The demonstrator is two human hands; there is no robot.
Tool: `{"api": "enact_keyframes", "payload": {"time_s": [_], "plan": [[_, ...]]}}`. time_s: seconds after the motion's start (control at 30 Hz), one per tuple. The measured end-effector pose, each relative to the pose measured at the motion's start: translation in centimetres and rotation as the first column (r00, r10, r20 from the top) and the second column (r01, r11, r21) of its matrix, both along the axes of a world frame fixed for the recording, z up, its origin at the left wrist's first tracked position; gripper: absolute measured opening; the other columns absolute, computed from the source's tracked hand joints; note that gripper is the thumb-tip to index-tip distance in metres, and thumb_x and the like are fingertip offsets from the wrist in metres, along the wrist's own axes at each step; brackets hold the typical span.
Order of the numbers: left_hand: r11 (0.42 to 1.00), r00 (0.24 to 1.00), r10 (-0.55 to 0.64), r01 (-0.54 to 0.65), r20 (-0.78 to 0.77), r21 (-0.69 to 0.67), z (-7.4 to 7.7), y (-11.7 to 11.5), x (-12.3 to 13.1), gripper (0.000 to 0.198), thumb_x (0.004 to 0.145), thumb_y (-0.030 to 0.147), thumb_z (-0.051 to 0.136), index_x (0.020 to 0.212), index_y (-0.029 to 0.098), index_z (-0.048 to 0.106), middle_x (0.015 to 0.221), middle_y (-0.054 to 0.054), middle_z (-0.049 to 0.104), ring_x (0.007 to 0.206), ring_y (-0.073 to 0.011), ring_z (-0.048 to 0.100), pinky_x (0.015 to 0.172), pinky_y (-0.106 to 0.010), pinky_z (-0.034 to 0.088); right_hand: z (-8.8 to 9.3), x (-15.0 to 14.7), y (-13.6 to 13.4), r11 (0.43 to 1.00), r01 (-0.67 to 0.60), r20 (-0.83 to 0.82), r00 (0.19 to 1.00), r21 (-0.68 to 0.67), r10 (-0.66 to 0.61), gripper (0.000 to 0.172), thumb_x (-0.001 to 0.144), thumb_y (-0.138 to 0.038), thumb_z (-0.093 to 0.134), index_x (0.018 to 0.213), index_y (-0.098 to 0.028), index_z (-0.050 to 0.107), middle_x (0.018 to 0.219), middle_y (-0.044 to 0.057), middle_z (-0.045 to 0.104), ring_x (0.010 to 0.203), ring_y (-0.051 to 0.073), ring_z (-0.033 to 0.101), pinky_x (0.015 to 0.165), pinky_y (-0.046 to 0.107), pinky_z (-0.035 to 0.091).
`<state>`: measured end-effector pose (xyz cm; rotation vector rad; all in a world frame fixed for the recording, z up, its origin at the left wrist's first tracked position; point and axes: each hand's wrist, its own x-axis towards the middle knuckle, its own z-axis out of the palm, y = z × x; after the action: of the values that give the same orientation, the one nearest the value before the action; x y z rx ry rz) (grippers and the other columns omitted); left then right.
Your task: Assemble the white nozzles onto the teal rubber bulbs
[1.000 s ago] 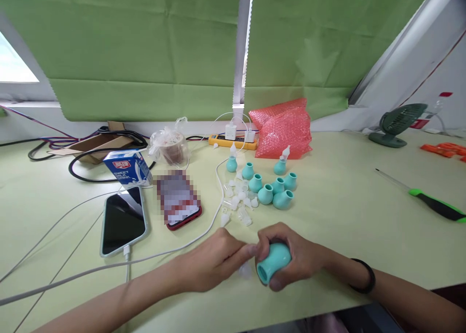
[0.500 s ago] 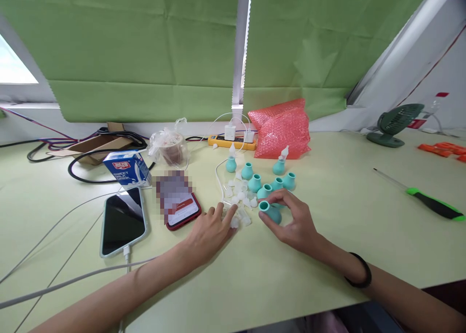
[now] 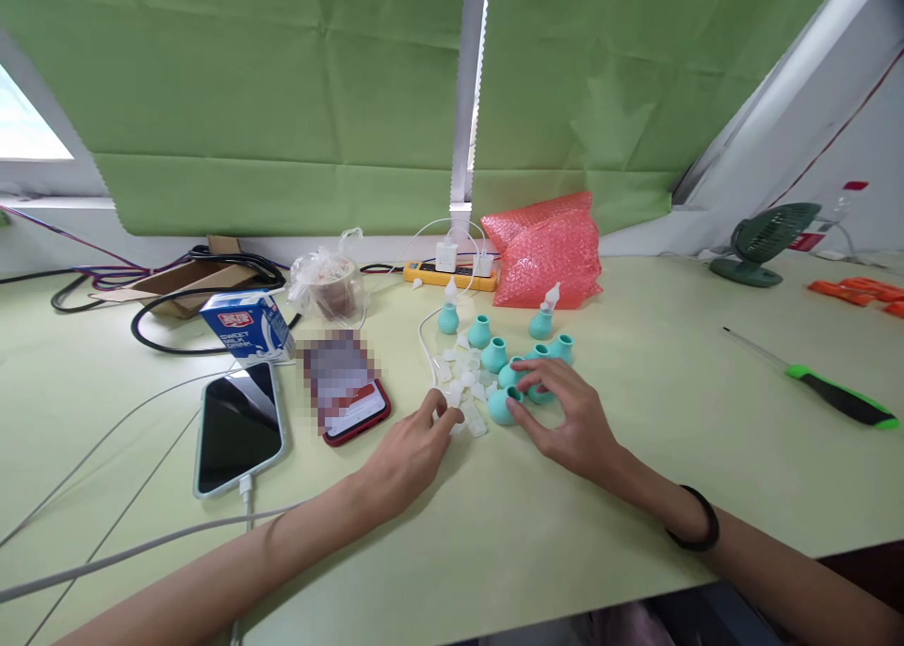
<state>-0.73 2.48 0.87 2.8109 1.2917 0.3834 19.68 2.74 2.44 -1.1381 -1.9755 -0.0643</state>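
Nine teal bulbs [image 3: 494,356] are shown on the table [image 3: 636,495]; seven are grouped near the middle, and two, set farther back, are fitted with clear tips [image 3: 551,297]. The front bulb [image 3: 500,408], held by the right hand [image 3: 575,425] half a second earlier, is now seen resting at the near edge of the group, slightly farther left, its mouth turned toward the thumb. The thumb and index finger of the right hand are parted, and no firm hold on the bulb is shown; whether its rim is still touched by the thumb cannot be told. By the left hand [image 3: 404,458], the near side of the clear parts [image 3: 475,420] is covered. Its fingers, earlier spread, have been drawn in; whether a part is pinched under the fingertips is hidden. From these changes it may be judged that the bulb has been returned to the others without a tip, and that attention has been divided between bulbs and clear parts. The clear parts are scattered just left of the bulbs, with the red phone [image 3: 359,412] near the left hand. Behind the bulbs, the red wrap [image 3: 547,262] is placed beside the power strip [image 3: 422,276]; the screwdriver [image 3: 840,394] is laid well apart, to the right.
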Motion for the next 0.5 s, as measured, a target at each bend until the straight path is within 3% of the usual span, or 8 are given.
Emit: {"api": "enact_keyframes", "payload": {"time_s": [0.2, 0.33, 0.4, 0.5], "plan": [[0.99, 0.973, -0.132, 0.14, 0.192, -0.03, -0.4, 0.1, -0.3, 0.027, 0.077, 0.003, 0.035, 0.094, 0.012, 0.054, 0.103, -0.012, 0.046, 0.081, -0.016, 0.056, 0.075, -0.033, 0.048, 2.3, 2.7, 3.0, 0.951, 0.262, -0.049, 0.965, 0.165, -0.258, 0.041, 0.068, -0.032, 0.059, 0.106, -0.022, 0.047, 0.12, 0.01, 0.04, 0.109, 0.028, 0.04, 0.083, 0.042, 0.04], [0.98, 0.958, -0.194, 0.198, 0.21, 0.004, -0.9, 0.4, -0.6, 0.03, 0.076, 0.0, 0.037, 0.093, 0.014, 0.057, 0.106, -0.013, 0.049, 0.098, -0.0196, 0.051, 0.08, -0.032, 0.047, 2.8, 5.0, 7.0, 0.937, 0.346, 0.132, 0.928, 0.046, -0.349, 0.055, 0.068, -0.039, 0.058, 0.119, -0.027, 0.04, 0.127, 0.01, 0.028, 0.116, 0.033, 0.03, 0.084, 0.049, 0.036], [0.98, 0.959, -0.201, 0.199, 0.202, 0.03, -1.1, 0.5, -0.6, 0.03, 0.076, 0.0, 0.036, 0.093, 0.014, 0.057, 0.106, -0.013, 0.051, 0.1, -0.02, 0.05, 0.079, -0.032, 0.047, 2.5, 5.6, 8.8, 0.94, 0.333, 0.231, 0.922, -0.067, -0.311, 0.05, 0.071, -0.042, 0.053, 0.118, -0.028, 0.043, 0.123, 0.011, 0.034, 0.115, 0.033, 0.032, 0.083, 0.048, 0.037], [0.979, 0.962, -0.202, 0.191, 0.186, 0.075, -1.0, 0.5, -0.7, 0.027, 0.078, 0.004, 0.037, 0.095, 0.014, 0.055, 0.107, -0.014, 0.053, 0.096, -0.0204, 0.053, 0.075, -0.033, 0.049, 1.5, 6.0, 10.6, 0.928, 0.338, 0.253, 0.922, -0.158, -0.293, 0.039, 0.073, -0.042, 0.05, 0.107, -0.023, 0.054, 0.115, 0.012, 0.042, 0.105, 0.031, 0.044, 0.079, 0.043, 0.04]]}}
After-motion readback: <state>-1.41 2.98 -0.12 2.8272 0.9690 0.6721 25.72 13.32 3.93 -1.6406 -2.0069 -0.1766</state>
